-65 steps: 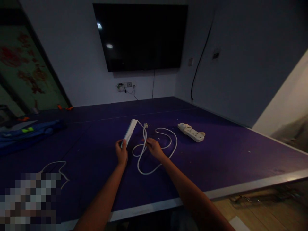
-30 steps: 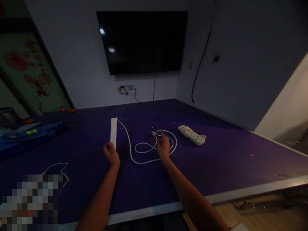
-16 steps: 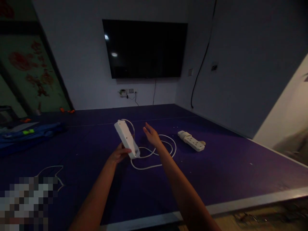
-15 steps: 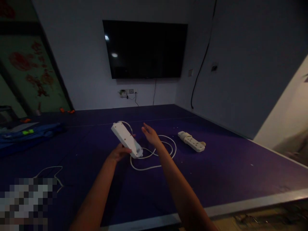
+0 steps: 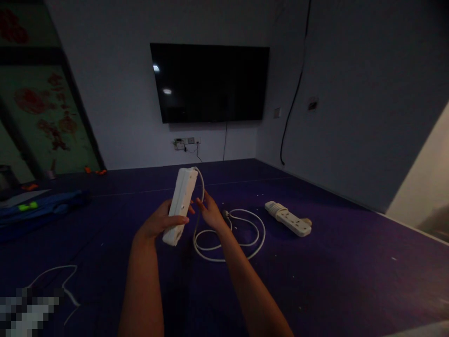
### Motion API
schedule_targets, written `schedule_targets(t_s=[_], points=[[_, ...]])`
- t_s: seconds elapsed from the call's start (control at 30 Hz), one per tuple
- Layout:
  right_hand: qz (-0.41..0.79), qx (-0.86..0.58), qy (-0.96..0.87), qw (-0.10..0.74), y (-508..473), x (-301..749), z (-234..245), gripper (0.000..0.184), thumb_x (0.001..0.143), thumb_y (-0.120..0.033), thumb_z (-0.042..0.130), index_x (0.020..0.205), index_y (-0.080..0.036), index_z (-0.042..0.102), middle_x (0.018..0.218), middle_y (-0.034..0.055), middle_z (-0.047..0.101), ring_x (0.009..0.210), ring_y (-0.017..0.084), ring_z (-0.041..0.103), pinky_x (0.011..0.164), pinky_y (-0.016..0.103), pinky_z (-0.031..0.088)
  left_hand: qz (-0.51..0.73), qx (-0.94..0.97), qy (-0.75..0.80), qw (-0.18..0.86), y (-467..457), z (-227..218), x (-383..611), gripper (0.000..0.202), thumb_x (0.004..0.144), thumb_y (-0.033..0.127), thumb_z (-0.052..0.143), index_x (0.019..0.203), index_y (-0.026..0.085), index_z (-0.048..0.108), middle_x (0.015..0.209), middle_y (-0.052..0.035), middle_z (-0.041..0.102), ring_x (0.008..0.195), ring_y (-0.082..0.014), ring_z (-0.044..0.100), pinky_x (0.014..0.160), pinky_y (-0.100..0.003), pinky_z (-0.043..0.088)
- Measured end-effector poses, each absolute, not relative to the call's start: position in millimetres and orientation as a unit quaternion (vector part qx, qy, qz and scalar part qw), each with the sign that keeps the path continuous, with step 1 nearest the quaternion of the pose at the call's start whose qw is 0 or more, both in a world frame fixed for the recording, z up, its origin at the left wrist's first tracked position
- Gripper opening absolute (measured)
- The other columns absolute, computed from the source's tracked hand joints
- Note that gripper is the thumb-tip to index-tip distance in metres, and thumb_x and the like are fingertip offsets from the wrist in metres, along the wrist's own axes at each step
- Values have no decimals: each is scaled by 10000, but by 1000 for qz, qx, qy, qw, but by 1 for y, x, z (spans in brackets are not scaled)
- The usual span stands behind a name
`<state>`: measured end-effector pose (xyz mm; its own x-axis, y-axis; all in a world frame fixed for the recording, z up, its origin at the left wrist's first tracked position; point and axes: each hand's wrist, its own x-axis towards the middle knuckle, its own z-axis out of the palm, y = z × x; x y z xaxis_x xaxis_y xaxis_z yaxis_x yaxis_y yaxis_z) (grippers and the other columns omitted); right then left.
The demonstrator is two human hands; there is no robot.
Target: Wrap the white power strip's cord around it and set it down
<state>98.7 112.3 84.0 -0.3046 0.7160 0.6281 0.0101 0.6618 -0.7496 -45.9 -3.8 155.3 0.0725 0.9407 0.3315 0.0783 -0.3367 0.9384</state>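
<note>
My left hand is closed around a white power strip, held tilted up above the purple surface with its narrow side toward me. A white power cord leaves the strip's top end and hangs down beside it. My right hand is at this cord, thumb and fingers closed about it just right of the strip. The rest of the cord lies in loose loops below and to the right, near a plug. A second power strip, its cord wound around one end, lies farther right.
A purple-covered platform stretches to the walls. At left lie blue cloth and a thin white cable, partly behind a blurred patch. A television hangs above wall sockets. A black cable dangles at right.
My left hand has turned the strip more upright, from its flat back toward its side. My right hand has moved left and down to the hanging cord. The view has tilted up slightly.
</note>
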Motion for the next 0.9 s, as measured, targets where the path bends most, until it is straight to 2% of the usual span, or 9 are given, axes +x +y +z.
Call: schedule_targets(t_s=[0.07,0.13,0.23,0.3,0.47,0.53,0.63,0.73,0.9], points=[[389,-220,-732,514,111,103,84,483,876,-445,488,1299,-212,475,1101,94,651,1085,217,575,922,389,448,535,641,461,302,-7,161,-50,488,463,114,755,942,157,671,885,-82,667,844,-262,632,725,-381,511],[461,-208,-731,457,109,108,87,442,900,-435,436,1250,-175,509,843,58,684,805,177,652,757,334,510,549,639,505,190,-10,165,-51,596,404,107,780,983,181,656,922,-64,666,862,-257,625,764,-391,501],[460,-259,-749,399,106,115,92,412,922,-386,399,1241,-146,499,548,-33,564,486,121,553,549,258,471,564,606,558,59,-11,169,-53,607,395,140,802,978,183,638,898,-49,659,845,-250,622,790,-396,485],[397,-301,-771,397,103,116,96,365,919,-341,423,1222,-159,510,553,-34,555,489,122,544,542,250,452,566,578,588,-1,-11,170,-55,580,415,197,821,962,178,629,856,-42,652,806,-240,621,779,-387,481],[220,-335,-853,334,77,104,104,202,894,-290,479,1004,-178,606,803,84,669,764,209,641,672,291,451,525,573,622,-95,-5,167,-50,516,463,269,827,933,190,628,788,-37,631,788,-247,610,793,-404,465],[185,-354,-879,260,64,98,108,202,876,-305,504,937,-156,626,817,121,677,756,239,648,646,305,442,475,573,653,-140,-2,165,-44,488,518,219,794,977,205,629,823,-57,626,876,-296,596,856,-483,427],[142,-351,-901,212,49,97,117,162,821,-291,588,884,-157,654,815,119,684,728,231,648,607,292,423,423,546,687,-229,-1,163,-37,478,591,111,710,1046,227,625,921,-95,613,1055,-362,510,970,-634,251],[100,-305,-914,247,39,106,131,76,774,-255,650,805,-191,677,746,65,678,694,187,630,595,263,402,400,553,679,-270,-1,159,-42,469,626,56,644,1054,245,631,1048,-110,592,1187,-375,400,1006,-684,90],[77,-320,-888,321,23,125,162,109,795,-292,640,795,-221,723,736,58,681,712,205,619,627,284,380,375,591,670,-249,0,154,-61,371,671,58,582,970,261,667,1092,-94,593,1237,-371,351,1002,-703,-2]])
